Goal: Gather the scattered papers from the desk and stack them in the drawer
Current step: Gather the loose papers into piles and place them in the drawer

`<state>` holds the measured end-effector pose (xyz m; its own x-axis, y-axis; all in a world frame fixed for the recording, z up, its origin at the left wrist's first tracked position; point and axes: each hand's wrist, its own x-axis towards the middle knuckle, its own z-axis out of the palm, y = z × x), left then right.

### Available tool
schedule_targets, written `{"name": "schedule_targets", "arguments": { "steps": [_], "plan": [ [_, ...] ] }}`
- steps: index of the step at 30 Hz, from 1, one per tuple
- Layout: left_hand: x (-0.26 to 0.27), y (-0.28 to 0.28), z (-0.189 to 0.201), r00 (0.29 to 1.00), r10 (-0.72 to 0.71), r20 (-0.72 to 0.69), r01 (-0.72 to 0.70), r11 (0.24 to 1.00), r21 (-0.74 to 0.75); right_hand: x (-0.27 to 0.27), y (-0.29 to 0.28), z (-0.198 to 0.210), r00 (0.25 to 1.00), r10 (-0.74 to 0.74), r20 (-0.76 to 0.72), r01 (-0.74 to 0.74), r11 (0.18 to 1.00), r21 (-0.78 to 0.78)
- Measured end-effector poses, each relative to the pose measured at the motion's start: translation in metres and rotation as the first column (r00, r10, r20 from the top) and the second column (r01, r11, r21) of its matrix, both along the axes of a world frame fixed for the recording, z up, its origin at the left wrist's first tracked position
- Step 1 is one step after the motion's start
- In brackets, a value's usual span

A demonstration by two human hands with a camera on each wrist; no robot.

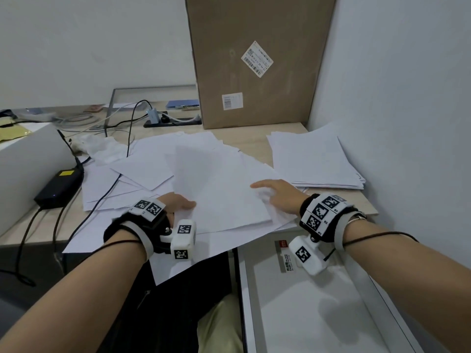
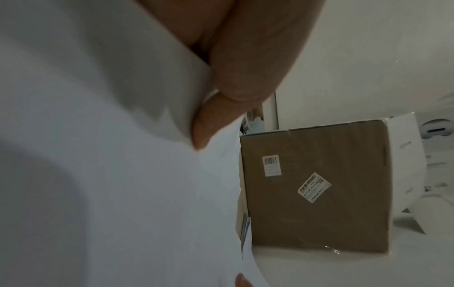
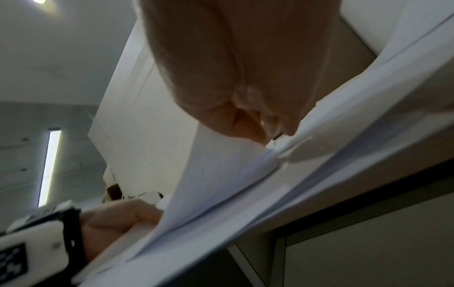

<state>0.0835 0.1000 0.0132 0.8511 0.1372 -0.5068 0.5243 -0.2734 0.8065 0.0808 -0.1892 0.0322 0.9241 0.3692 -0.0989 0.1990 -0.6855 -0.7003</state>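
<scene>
Loose white papers (image 1: 153, 159) lie spread over the wooden desk (image 1: 249, 138). A bundle of sheets (image 1: 219, 192) is lifted off the pile at its near side. My left hand (image 1: 178, 203) pinches its left edge, thumb on top; the left wrist view shows the left hand (image 2: 221, 116) closed on the sheets (image 2: 110, 174). My right hand (image 1: 275, 194) grips the right edge, thumb stretched over the top sheet; the right wrist view shows the right hand (image 3: 245, 116) at the bent paper edge (image 3: 221, 184). The open drawer (image 1: 318, 314) is below my right wrist.
A squared stack of paper (image 1: 316, 161) lies at the desk's right, against the wall. A tall cardboard box (image 1: 257, 59) stands behind. On the left are a black power adapter (image 1: 60, 186), cables (image 1: 102, 197) across some sheets, and a white box (image 1: 25, 169).
</scene>
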Motion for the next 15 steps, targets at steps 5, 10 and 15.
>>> {"name": "schedule_targets", "arguments": {
  "steps": [5,10,15],
  "plan": [
    [-0.002,0.004,0.001,0.983,0.119,0.143,-0.114,0.992,-0.045,0.011,-0.034,0.001,0.897,-0.438,-0.056,0.442,0.890,0.114],
    [-0.003,0.015,0.006,0.989,0.118,0.094,-0.106,0.987,-0.120,0.015,-0.043,0.010,0.894,-0.442,-0.079,0.448,0.865,0.225],
    [0.010,0.027,-0.010,0.992,0.121,0.048,-0.113,0.985,-0.132,0.018,-0.041,0.017,0.845,-0.511,0.156,0.486,0.857,0.171]
  ]
}}
